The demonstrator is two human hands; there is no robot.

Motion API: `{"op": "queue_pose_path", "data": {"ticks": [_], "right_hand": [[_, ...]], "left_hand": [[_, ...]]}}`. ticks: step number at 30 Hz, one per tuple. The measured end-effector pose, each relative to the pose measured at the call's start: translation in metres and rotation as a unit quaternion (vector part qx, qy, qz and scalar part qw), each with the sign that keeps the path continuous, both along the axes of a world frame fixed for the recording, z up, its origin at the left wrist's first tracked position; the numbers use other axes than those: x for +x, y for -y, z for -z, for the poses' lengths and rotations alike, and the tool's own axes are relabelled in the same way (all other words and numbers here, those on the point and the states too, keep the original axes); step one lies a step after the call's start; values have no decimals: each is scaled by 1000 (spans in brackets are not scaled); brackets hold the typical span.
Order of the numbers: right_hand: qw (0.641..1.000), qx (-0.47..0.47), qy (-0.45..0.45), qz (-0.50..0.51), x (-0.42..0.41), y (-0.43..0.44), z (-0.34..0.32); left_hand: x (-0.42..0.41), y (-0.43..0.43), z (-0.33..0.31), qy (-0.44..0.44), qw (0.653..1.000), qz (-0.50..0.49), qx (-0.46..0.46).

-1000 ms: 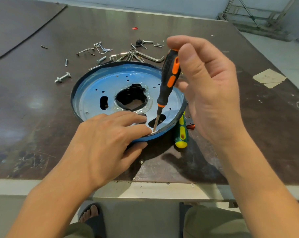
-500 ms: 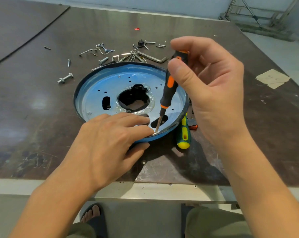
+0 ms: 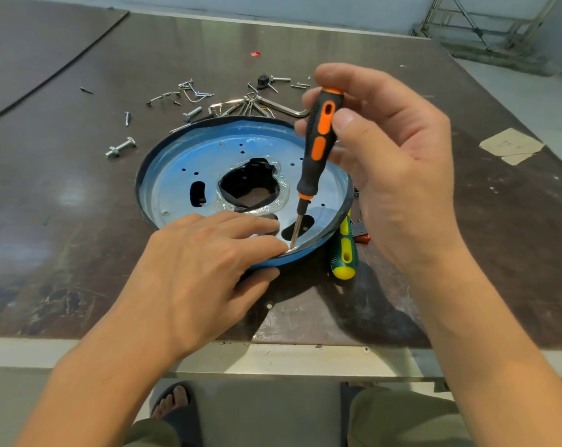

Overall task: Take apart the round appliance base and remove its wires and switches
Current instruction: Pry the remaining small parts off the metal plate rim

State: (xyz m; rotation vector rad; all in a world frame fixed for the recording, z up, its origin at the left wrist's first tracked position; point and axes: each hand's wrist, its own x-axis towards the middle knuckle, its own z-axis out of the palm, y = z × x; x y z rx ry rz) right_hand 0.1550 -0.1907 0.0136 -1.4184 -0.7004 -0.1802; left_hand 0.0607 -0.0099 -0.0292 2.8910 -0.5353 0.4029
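Your left hand [image 3: 192, 272], right hand [image 3: 399, 175] bare, forearms too; olive trousers [image 3: 402, 421]; dark open-toe sandal [image 3: 189, 427] on your foot, toes showing.

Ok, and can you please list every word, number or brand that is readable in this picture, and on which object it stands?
No text can be read anywhere.
On the orange-and-black screwdriver: no print shows.
On the green-and-yellow screwdriver: no print shows.
On the blue round base: no label in view.
On the tan paper scrap: faint marks, too blurred to read.
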Motion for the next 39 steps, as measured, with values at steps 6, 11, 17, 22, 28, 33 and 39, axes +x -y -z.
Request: {"op": "queue_pose_path", "data": {"ticks": [6,11,17,22,28,33,39], "right_hand": [[1000,5,23,19,-1,-1,-2],[999,30,-6,-21,1,1,0],[999,28,5,22,1,-2,0],[997,58,-41,2,3,1,0],[999,27,-1,39,0,-3,-1],[999,35,-17,31,3,2,-1],[999,3,1,47,-3,0,-5]], "left_hand": [[1,-1,1,-2,1000,0,8],[1,0,1,1,1000,3,5],[0,-1,1,1,1000,1,5],[0,-1,1,4,1000,3,-5],[1,0,0,3,1000,5,-6],[2,-1,2,6,1000,7,-16],[1,0,0,8,1000,7,-13]]}}
